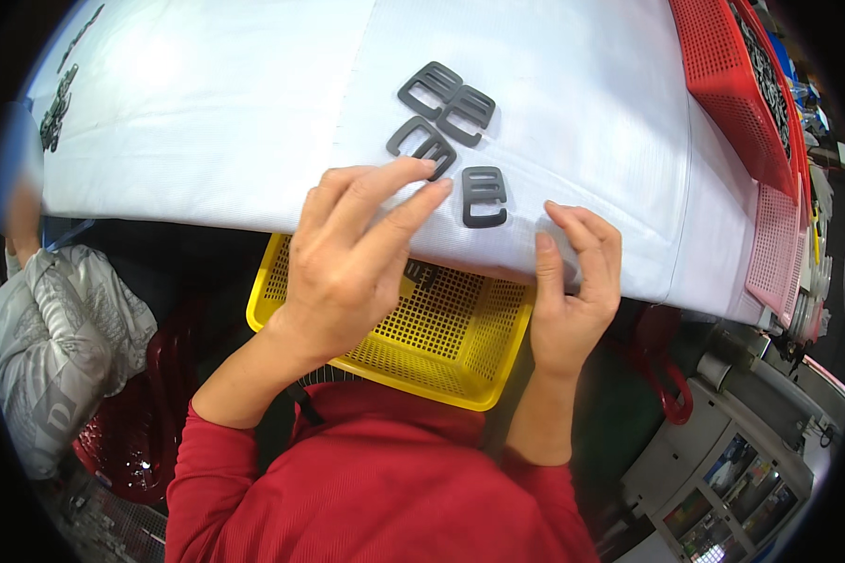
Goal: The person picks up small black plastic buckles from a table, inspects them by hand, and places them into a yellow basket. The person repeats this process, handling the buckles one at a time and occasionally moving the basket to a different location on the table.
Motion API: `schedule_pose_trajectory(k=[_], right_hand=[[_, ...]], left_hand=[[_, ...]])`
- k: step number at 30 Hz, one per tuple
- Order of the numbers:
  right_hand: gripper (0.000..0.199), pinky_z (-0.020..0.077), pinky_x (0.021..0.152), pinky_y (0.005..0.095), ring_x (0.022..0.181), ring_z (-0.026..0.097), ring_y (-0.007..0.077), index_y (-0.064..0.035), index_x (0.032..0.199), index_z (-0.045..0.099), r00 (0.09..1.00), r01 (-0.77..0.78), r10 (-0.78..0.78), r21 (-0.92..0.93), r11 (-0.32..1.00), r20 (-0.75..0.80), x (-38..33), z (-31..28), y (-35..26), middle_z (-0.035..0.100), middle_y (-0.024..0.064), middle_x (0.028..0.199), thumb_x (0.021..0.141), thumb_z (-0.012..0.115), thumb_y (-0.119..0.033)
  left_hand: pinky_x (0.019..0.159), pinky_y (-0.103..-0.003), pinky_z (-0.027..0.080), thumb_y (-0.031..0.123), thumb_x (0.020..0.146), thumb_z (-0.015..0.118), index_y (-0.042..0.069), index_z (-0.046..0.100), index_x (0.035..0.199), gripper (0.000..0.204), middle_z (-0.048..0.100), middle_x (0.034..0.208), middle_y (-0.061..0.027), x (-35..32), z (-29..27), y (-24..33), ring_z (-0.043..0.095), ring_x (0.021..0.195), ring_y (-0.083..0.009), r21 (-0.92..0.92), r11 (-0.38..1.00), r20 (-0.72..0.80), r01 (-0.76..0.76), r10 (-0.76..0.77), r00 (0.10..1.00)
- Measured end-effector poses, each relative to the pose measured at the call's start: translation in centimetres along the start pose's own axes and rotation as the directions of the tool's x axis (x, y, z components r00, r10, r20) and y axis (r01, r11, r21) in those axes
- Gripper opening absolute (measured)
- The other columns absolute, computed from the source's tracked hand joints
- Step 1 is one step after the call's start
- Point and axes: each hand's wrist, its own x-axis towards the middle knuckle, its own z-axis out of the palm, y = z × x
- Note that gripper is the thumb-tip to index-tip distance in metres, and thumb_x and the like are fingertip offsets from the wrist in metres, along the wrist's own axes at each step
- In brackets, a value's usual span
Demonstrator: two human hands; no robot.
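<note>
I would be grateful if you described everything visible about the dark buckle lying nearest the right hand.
The buckle is a dark grey, rounded rectangular frame, apparently plastic, with crossbars and a gap in its right side. It lies flat on the white cloth, between the left hand and the right hand, touched by neither.

3 dk-grey, flat, rect. slotted buckles, prob. plastic (pixel 434 114), clustered on white surface (pixel 582 113). 4th, same type (pixel 482 198), lies flat just apart, nr. edge, gap facing rt.

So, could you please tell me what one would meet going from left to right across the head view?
Small dark pile, left hand, the grey buckle lying apart, right hand, red perforated basket.
</note>
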Motion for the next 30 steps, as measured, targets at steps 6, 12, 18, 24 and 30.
schedule_pose_trajectory(k=[6,12,18,24,30], right_hand=[[0.037,0.0442,0.096,0.0494,0.102,0.058,0.0296,-0.0089,0.119,0.068,0.961,0.274,-0.251,-0.319,0.907,0.113,-1.3,1.9,-0.1,0.061,0.0099,0.112,0.083,0.071,-0.017],[0.035,0.0412,0.102,0.0512,0.113,0.057,0.0333,-0.0065,0.117,0.068,0.957,0.288,-0.260,-0.388,0.875,0.124,-2.6,2.5,-0.1,0.063,0.0089,0.119,0.083,0.071,-0.017],[0.024,0.0444,0.099,0.0521,0.110,0.061,0.0345,-0.0033,0.104,0.070,0.945,0.327,-0.317,-0.319,0.890,0.085,-2.2,1.9,0.8,0.067,0.0105,0.113,0.081,0.073,-0.011],[0.019,0.0438,0.099,0.0533,0.103,0.065,0.0333,-0.0038,0.098,0.067,0.961,0.269,-0.276,-0.198,0.943,-0.007,-1.9,2.3,0.7,0.069,0.0119,0.108,0.080,0.073,-0.008],[0.019,0.0393,0.102,0.0523,0.092,0.068,0.0263,-0.0017,0.096,0.066,0.964,0.264,-0.243,0.318,0.911,-0.104,1.4,-2.1,-5.2,0.071,0.0134,0.097,0.078,0.070,0.003]], left_hand=[[0.078,-0.033,0.045,0.001,0.072,0.069,0.012,0.071,0.113,0.042,0.065,0.120,0.0013,0.5,1.2,1.1,0.056,0.094,-0.0219,0.145,0.987,0.141,-0.075,0.055,0.988],[0.077,-0.030,0.040,0.012,0.073,0.070,0.015,0.072,0.112,0.039,0.064,0.124,0.0070,0.1,1.8,0.8,0.055,0.096,-0.0197,0.223,0.968,0.164,-0.113,0.077,0.983],[0.083,-0.035,0.047,0.006,0.077,0.068,0.011,0.071,0.110,0.033,0.066,0.119,-0.0011,2.0,0.4,0.4,0.058,0.100,-0.0232,0.005,0.998,0.243,-0.066,0.063,0.968],[0.090,-0.035,0.048,0.010,0.080,0.071,0.007,0.066,0.115,0.036,0.065,0.110,-0.0085,8.2,-0.2,-6.1,0.061,0.101,-0.0266,0.018,0.990,0.163,-0.138,0.133,0.978],[0.086,-0.035,0.050,0.020,0.076,0.076,0.001,0.064,0.104,0.036,0.065,0.102,-0.0156,12.7,-1.2,-7.8,0.063,0.094,-0.0276,0.005,0.995,0.564,0.101,-0.086,0.821]])
